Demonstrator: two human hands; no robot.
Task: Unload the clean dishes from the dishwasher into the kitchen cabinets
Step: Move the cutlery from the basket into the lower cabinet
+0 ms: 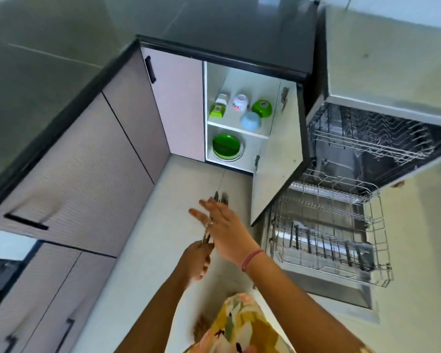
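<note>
So the white-lined corner cabinet (239, 80) under the dark countertop (239, 29) is standing open, and I'll use it as the reference for everything. Its upper shelf has four things on it: a small green-and-white square container (218, 108) at the left, a white cup with pink print (239, 102) lying tipped next to it, a green round bowl (262, 108) at the right, and a pale blue bowl upside down (250, 121) at the front edge. The lower shelf holds a stack of green round plates (226, 146) sitting on a white plate. The cabinet's door (278, 159) swings out to the right.

Right of that door is the open dishwasher (379, 138). Its upper wire rack (367, 138) looks bare as far as I can tell, and the pulled-out lower wire rack (329, 238) shows only its own prongs and a dark strip I can't make out.

Below the cabinet, over the pale floor, is the bundle of metal cutlery (220, 198). Its long axis runs from the person toward the cabinet, working ends pointing at the cabinet and handles pointing back. The left hand (196, 261) has its fingers curled around the handle ends. The right hand (220, 220) lies across the middle of the bundle with fingers stretched out straight, not wrapped around anything. It's a bit motion-blurred, so I can't tell forks from spoons.
</note>
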